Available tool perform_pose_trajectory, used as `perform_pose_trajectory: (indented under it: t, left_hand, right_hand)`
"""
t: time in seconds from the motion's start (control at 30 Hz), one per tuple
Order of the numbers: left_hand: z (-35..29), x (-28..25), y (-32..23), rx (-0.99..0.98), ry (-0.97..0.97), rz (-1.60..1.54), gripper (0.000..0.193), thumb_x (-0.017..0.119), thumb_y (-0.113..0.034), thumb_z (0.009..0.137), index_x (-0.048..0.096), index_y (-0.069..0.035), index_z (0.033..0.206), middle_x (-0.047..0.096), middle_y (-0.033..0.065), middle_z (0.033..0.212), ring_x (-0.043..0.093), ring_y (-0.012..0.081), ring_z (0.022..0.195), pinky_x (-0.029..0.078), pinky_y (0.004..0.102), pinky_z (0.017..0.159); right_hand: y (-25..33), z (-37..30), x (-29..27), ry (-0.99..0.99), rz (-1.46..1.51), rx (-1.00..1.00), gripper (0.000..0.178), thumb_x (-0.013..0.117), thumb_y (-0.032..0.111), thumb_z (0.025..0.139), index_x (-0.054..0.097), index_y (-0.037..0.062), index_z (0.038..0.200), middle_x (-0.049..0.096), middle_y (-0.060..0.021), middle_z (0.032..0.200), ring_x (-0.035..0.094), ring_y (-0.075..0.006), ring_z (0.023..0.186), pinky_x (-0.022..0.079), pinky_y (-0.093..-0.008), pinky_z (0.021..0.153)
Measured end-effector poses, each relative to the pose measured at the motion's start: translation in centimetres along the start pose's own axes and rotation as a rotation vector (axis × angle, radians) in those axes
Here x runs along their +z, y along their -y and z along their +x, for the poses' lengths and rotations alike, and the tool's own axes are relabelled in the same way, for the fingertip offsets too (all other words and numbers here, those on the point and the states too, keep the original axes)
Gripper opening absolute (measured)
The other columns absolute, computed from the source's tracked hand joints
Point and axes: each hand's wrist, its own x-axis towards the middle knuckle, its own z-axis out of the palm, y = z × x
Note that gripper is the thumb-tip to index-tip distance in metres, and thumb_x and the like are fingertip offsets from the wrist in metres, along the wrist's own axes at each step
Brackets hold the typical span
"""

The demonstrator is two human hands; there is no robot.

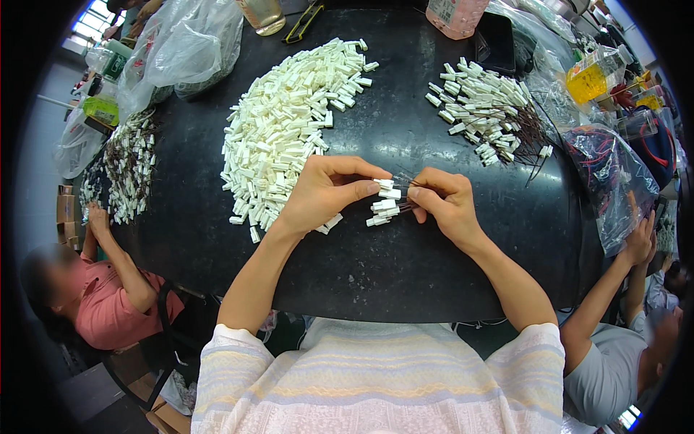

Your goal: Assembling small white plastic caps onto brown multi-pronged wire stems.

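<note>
Above the black table (pixel 347 271), my two hands meet near the middle. My left hand (pixel 329 189) pinches a small white plastic connector housing (pixel 385 184) between thumb and fingertips. Thin wires run from it toward my right hand (pixel 444 202), whose fingers are closed on a small bunch of them. More white housings (pixel 383 210) hang at the ends of those wires, just below my left fingertips. A large heap of loose white housings (pixel 278 126) lies behind and to the left of my left hand. Farther right is a pile of housings with brown wires attached (pixel 491 108).
Clear plastic bags (pixel 195 47) stand at the back left. A yellow-handled cutter (pixel 303 23), a cup (pixel 262 16) and a pink container (pixel 454 16) line the far edge. Co-workers sit at left (pixel 108 296) and right (pixel 614 362); a bag of wires (pixel 607 173) lies right.
</note>
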Motion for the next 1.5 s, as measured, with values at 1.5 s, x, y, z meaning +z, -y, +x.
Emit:
perform_pose_trajectory:
  t: [1.5]
  left_hand:
    - [0.5, 0.7, 1.7, -0.099, 0.081, -0.595, 0.014, 0.053, -0.008, 0.086, 0.049, -0.001, 0.098, 0.061, 0.0198, 0.099, 0.048, 0.0062, 0.055, 0.033, 0.0159, 0.043]
  right_hand:
    - [-0.3, 0.1, 0.7, -0.030, -0.118, -0.080, 0.019, 0.051, 0.007, 0.085, 0.061, -0.0019, 0.071, 0.052, -0.0031, 0.048, 0.048, -0.0059, 0.042, 0.034, -0.0221, 0.040]
